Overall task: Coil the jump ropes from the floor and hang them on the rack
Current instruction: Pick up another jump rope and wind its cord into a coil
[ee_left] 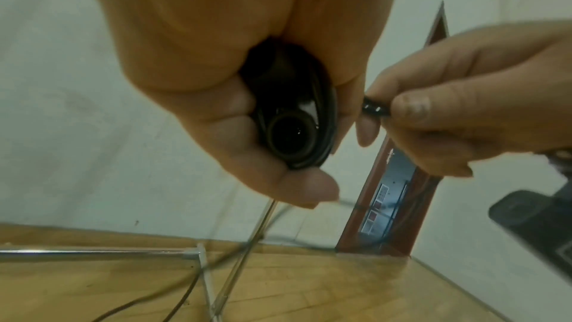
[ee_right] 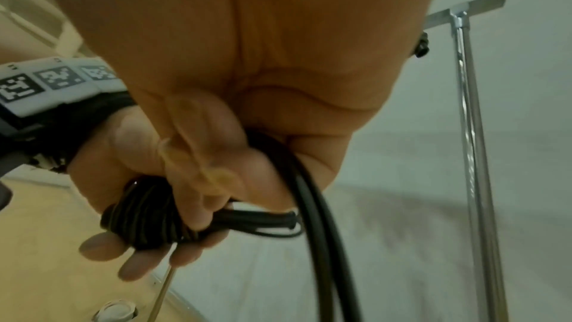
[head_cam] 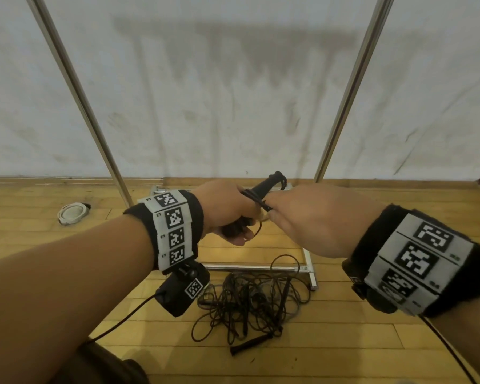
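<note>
Item: jump ropes, black, several.

Status: coiling in progress, by my reading. One rope is in hand, partly wound. The rest lie as a tangled pile [head_cam: 257, 303] on the wooden floor [head_cam: 344, 328], well below both hands and just in front of the rack's base bar [head_cam: 250, 266]. Hanging not yet done for these. A small dark object near the rack's top crossbar [ee_right: 492, 3] in the right wrist view may be a rope already hung; too little shows to tell.

Left hand [head_cam: 227, 210]: fingers curled tight round the handle [head_cam: 266, 185] and the wound turns of cord [ee_right: 148, 217]. The handle's butt end pokes out below the little finger; its other end sticks up past the thumb.

Right hand [head_cam: 313, 220]: thumb and forefinger pinch the loose cord [ee_left: 376, 108] just beside the left hand's fingertips; remaining fingers curled. The cord trails down from the pinch.

Rack: two upright poles [head_cam: 349, 87] rise behind the hands.

Remaining, as judged: finish this coil, hang it, then untangle the pile.
</note>
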A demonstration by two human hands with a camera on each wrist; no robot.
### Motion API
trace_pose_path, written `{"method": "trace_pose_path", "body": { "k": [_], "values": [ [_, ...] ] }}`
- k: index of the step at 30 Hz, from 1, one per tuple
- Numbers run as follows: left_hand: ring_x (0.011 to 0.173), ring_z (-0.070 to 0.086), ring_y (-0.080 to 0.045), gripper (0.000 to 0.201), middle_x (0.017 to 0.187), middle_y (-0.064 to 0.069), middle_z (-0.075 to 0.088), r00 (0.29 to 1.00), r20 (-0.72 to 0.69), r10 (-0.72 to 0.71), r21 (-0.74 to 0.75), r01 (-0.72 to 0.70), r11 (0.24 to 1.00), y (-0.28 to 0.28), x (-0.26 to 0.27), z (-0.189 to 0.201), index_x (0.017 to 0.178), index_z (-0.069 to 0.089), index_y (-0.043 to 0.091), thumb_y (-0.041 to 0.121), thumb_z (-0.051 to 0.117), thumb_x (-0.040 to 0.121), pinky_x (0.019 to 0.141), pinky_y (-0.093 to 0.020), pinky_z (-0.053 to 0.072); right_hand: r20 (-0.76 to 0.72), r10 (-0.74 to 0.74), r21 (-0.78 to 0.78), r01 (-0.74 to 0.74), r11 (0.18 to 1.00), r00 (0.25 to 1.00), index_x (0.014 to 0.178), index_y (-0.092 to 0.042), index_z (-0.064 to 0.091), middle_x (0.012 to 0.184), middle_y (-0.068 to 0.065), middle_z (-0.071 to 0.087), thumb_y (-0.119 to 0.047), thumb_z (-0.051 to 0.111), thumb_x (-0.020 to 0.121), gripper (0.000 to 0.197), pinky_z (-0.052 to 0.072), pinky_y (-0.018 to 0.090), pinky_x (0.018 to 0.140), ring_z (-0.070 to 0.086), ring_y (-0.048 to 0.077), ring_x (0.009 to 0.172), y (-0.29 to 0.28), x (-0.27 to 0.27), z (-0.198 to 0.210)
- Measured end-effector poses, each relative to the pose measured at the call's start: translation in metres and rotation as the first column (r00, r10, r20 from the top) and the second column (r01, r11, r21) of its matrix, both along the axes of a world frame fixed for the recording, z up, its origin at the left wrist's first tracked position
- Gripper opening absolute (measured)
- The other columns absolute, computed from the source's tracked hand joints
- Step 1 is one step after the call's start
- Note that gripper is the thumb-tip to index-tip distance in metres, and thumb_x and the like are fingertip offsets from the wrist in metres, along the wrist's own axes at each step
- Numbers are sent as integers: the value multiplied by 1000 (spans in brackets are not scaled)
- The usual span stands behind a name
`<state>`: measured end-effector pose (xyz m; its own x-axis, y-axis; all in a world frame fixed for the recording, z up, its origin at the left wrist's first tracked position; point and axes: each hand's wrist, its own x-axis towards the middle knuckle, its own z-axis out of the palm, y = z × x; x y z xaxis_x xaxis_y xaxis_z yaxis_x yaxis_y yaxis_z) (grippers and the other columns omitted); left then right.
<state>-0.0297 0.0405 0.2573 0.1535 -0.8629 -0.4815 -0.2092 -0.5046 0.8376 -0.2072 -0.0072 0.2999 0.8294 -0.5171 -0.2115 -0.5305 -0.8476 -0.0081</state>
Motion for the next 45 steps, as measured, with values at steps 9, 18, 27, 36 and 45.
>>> {"method": "trace_pose_path", "body": {
  "k": [9,18,27,36,45],
  "values": [
    [74,72,-28,55,83,-8,70,943,-333,22,-86,-53,995,6,-4,9,112,71,9,55,81,83,55,-33,58,205,-178,265,121,957,963,100,-24,58,76,-6,63,-34,38,108,24,52,30,69,63,9,69,-16,-10,-2],
    [82,75,-32,36,92,-17,70,885,-439,154,-177,-253,951,6,-7,16,126,61,0,26,63,102,51,-35,57,174,-322,413,228,882,931,94,-24,64,75,-7,75,-39,41,107,30,57,28,65,70,8,63,-29,-21,-19],
    [70,71,-28,43,86,-16,71,892,-437,-117,-269,-6,963,8,-1,19,121,60,-5,24,68,90,48,-33,55,234,-285,481,144,865,929,96,-29,67,82,-18,74,-39,47,105,24,53,19,59,73,6,70,-42,-25,-27],
    [78,76,-28,28,85,-7,78,799,37,-600,109,594,797,14,-15,10,110,66,19,25,84,89,60,-33,63,255,-50,280,-25,960,966,83,-42,60,86,-21,56,-30,58,101,22,37,4,72,50,-19,86,-45,-24,-25],
    [67,78,-25,29,85,-11,78,790,382,-479,236,418,877,8,-20,-5,119,64,14,31,74,98,61,-35,65,69,143,-31,-141,990,987,104,-29,64,90,-14,49,-38,43,105,23,49,34,82,49,9,83,-18,-3,-5]
  ]
}}
